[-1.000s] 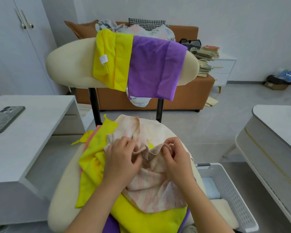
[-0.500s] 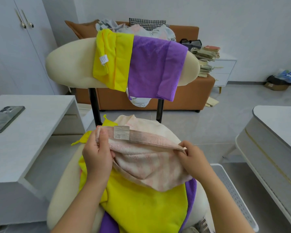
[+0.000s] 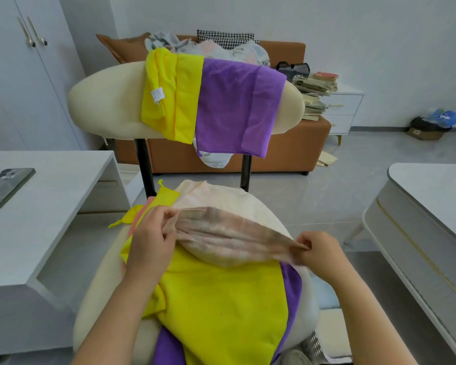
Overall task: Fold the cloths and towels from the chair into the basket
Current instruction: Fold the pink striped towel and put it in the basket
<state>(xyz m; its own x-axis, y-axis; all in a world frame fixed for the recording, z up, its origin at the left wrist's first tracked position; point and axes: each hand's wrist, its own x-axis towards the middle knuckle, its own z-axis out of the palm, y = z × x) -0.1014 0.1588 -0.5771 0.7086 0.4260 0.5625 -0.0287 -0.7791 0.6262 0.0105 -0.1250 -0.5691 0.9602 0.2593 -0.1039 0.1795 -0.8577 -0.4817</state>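
Observation:
A pale pink towel (image 3: 229, 234) is stretched between my hands over the cream chair seat (image 3: 258, 204). My left hand (image 3: 152, 241) pinches its left end and my right hand (image 3: 317, 250) pinches its right end. Under it lie a yellow cloth (image 3: 221, 306) and a purple cloth (image 3: 292, 288). A second yellow cloth (image 3: 173, 97) and a second purple cloth (image 3: 237, 106) hang over the chair back (image 3: 103, 101). The white basket (image 3: 313, 343) shows only a corner at the lower right, behind my right arm.
A white desk (image 3: 50, 206) with a phone (image 3: 4, 187) stands at the left. Another white table (image 3: 432, 206) is at the right. Behind the chair is a brown sofa (image 3: 287, 154) with clothes, and a drawer unit (image 3: 345, 109) stacked with books.
My hands have moved apart and pulled the pink towel out flat and taut across the seat; a second ago they were bunched together in its crumpled middle.

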